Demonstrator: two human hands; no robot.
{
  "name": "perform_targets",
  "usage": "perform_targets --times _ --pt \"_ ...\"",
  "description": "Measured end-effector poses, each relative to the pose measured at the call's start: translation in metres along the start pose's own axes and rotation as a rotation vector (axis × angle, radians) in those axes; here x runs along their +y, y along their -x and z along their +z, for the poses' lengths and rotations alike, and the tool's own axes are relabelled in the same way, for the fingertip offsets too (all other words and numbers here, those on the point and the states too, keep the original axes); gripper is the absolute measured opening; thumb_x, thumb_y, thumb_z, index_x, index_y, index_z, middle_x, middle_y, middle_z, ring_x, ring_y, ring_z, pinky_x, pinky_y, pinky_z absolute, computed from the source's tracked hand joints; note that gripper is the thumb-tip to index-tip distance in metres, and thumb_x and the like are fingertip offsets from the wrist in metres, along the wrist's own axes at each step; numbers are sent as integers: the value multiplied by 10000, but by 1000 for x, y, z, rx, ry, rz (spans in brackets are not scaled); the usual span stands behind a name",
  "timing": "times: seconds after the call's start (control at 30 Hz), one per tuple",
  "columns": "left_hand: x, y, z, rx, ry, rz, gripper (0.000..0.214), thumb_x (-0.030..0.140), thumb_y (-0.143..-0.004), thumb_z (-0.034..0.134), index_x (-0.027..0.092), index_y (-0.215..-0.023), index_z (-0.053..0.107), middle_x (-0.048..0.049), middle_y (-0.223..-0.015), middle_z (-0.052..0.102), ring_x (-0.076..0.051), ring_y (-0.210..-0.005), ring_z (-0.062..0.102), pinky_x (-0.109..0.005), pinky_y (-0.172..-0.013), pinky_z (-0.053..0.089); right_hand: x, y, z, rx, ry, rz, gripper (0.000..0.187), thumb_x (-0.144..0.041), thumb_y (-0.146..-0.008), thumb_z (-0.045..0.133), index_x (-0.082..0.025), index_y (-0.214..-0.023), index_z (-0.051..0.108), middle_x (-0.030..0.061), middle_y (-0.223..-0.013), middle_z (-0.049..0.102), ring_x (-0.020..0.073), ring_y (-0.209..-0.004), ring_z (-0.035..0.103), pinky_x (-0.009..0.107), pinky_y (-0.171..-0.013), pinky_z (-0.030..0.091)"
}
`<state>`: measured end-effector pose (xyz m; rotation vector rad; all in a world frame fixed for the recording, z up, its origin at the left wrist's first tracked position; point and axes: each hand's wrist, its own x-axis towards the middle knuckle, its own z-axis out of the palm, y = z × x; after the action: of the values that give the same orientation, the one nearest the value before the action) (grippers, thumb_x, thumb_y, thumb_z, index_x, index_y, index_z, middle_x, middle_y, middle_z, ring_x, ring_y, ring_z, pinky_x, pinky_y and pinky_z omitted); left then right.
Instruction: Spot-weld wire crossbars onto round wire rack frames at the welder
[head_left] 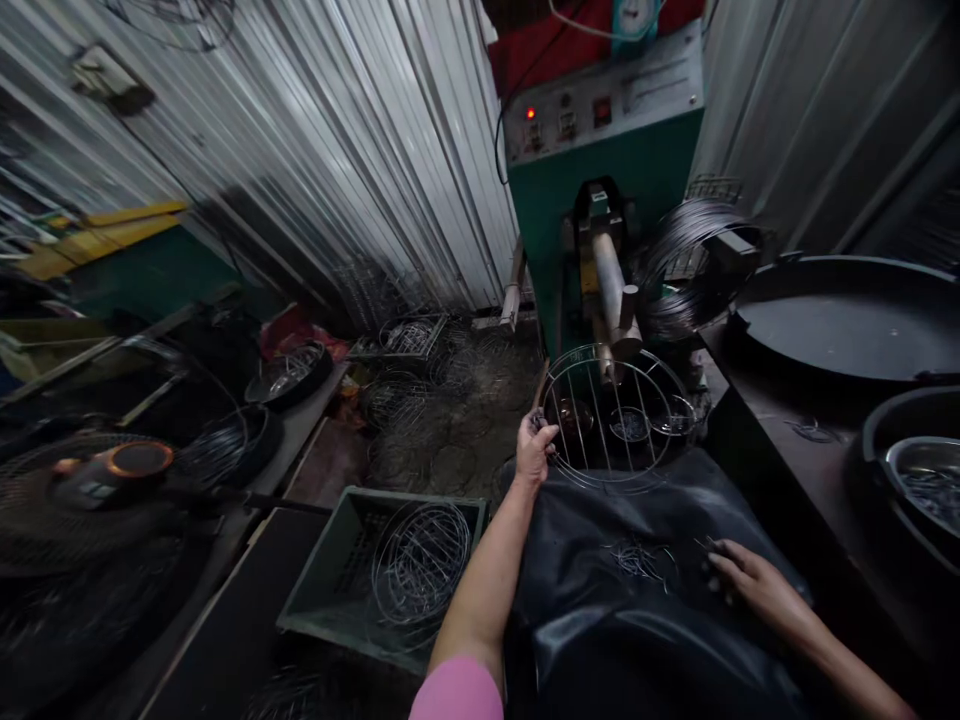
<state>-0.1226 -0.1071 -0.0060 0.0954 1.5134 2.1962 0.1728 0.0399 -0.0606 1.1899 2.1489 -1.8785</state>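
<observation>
My left hand (535, 452) grips the left rim of a round wire rack (615, 415) and holds it level under the metal arm (611, 290) of a green machine (600, 150). My right hand (750, 580) rests on a black sheet (637, 600) over my lap, fingers curled close together beside a small heap of short wire pieces (637, 560); whether it pinches one is unclear.
A green crate (330, 590) with finished wire racks sits at lower left, and more racks lie on the floor (420, 400). A fan (97, 490) stands at left. Wire coils (682, 250) hang by the machine. Dark pans (847, 320) and a steel bowl (926, 480) lie at right.
</observation>
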Motion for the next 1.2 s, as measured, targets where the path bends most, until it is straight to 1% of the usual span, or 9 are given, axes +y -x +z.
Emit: perform_targets --times 0.17,0.27,0.4,0.63,0.73,0.9,1.0,1.07,1.2 --pt "-22 -7 -25 28 15 82 552 241 -529 697 206 -1043 500 18 -849 446 -41 -604 422 -148 -429 275 -3 -4 0 -24 -61 25 359 -539 -592 556 -199 -702 518 19 -605 584 147 -509 552 246 -424 437" --pt "-33 -6 -30 29 16 92 553 227 -529 704 204 -1043 503 18 -843 451 -47 -615 436 -149 -436 294 -4 -7 0 -22 -71 30 352 -525 -588 560 -199 -714 520 27 -648 597 145 -520 561 244 -421 447" --pt "-32 -2 -19 39 41 54 518 229 -526 711 193 -1002 510 28 -807 447 -29 -564 415 -145 -413 266 -4 -8 1 -27 -76 32 327 -504 -608 556 -198 -720 524 19 -624 590 141 -509 563 240 -416 445" --pt "-6 0 8 132 84 -69 440 284 -511 734 178 -850 475 99 -593 337 3 -400 249 -147 -368 189 -8 -2 0 30 -245 19 348 -487 -604 651 -179 -743 565 46 -674 625 151 -550 587 246 -452 477" --pt "6 -8 19 183 58 -105 388 311 -511 727 173 -741 447 105 -548 315 0 -376 232 -152 -346 172 -32 -3 -6 107 -349 -92 384 -505 -635 670 -176 -812 584 65 -739 650 170 -620 616 275 -545 521" --pt "22 -26 38 222 -24 -117 354 313 -497 724 167 -665 449 98 -510 330 -8 -359 250 -152 -322 167 -113 -25 -9 214 -357 -410 351 -501 -709 637 -198 -881 595 63 -871 665 168 -700 636 294 -662 535" --pt "29 -34 46 244 -51 -114 339 311 -503 725 162 -653 460 85 -504 360 -14 -363 282 -148 -319 164 -152 -46 0 196 -312 -535 358 -517 -715 614 -202 -883 594 53 -820 667 174 -672 636 303 -636 534" --pt "33 -38 48 253 -69 -105 340 306 -503 729 165 -659 462 84 -497 364 -16 -361 280 -148 -316 162 -164 -60 7 151 -226 -542 377 -538 -706 600 -194 -861 599 45 -710 658 179 -613 623 292 -558 519" --pt "37 -47 46 247 -94 -80 358 303 -496 737 175 -682 459 92 -482 344 -20 -358 267 -152 -311 164 -164 -77 15 147 -66 -535 365 -518 -729 562 -188 -878 607 31 -621 643 170 -537 587 270 -466 464"
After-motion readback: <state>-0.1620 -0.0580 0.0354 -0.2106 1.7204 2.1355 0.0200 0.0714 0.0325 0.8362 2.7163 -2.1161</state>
